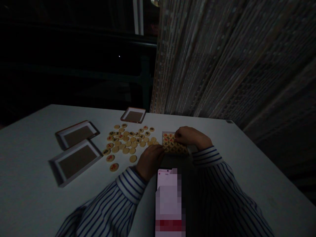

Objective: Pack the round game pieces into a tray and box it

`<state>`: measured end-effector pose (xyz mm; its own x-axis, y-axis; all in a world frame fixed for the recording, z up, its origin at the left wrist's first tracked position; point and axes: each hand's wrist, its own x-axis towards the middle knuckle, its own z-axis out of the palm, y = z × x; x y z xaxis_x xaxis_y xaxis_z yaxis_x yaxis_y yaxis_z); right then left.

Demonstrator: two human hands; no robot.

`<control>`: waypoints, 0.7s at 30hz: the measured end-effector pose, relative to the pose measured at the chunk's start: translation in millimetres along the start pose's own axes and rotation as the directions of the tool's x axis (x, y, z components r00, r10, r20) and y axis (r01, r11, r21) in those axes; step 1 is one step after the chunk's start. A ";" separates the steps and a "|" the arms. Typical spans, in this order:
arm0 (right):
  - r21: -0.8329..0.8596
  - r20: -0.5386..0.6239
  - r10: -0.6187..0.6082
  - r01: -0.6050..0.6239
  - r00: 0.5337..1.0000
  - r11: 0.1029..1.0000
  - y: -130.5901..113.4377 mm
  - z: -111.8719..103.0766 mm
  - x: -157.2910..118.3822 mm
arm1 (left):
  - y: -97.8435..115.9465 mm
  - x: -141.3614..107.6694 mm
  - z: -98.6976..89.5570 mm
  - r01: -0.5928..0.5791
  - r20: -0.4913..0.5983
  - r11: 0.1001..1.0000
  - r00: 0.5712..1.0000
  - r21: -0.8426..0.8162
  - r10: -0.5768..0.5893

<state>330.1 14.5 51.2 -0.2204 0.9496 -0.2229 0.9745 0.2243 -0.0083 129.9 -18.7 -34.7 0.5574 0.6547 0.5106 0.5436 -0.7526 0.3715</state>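
Note:
A small box [174, 153] holds rows of round Chinese chess pieces [170, 140] with red and black characters. My left hand [151, 160] is closed, its fingertips at the box's near left side, where they seem to grip the wall. Over the right part of the box, my right hand [191, 136] curls its fingers down on the pieces; whatever is between the fingertips is hidden. Many loose Chinese chess pieces [125, 138] lie scattered left of the box, some face up and others blank side up.
On the left of the white table [32, 148] lie an open box tray [77, 163] and another tray or lid [78, 134]. A third one [133, 115] sits near the back edge. A phone [168, 197] lies in front of me. A string curtain [197, 59] hangs behind.

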 end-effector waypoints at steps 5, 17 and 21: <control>0.012 0.014 -0.006 0.006 1.000 1.000 0.7 -1.4 -0.2 | 0.6 -0.1 0.3 0.028 0.015 1.000 0.999 -0.012 -0.028; 0.015 0.032 -0.011 0.011 0.999 1.000 1.0 -1.7 -1.1 | 0.7 1.2 -0.1 0.020 0.041 1.000 0.999 -0.012 -0.019; 0.001 0.031 -0.014 0.014 0.999 1.000 1.4 -1.2 -1.1 | 0.2 0.0 0.8 0.019 0.003 1.000 1.000 0.002 -0.019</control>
<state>331.6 14.0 52.6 -0.2323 0.9393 -0.2526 0.9715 0.2369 -0.0127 130.5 -18.8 -35.2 0.5492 0.6689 0.5009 0.5554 -0.7400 0.3793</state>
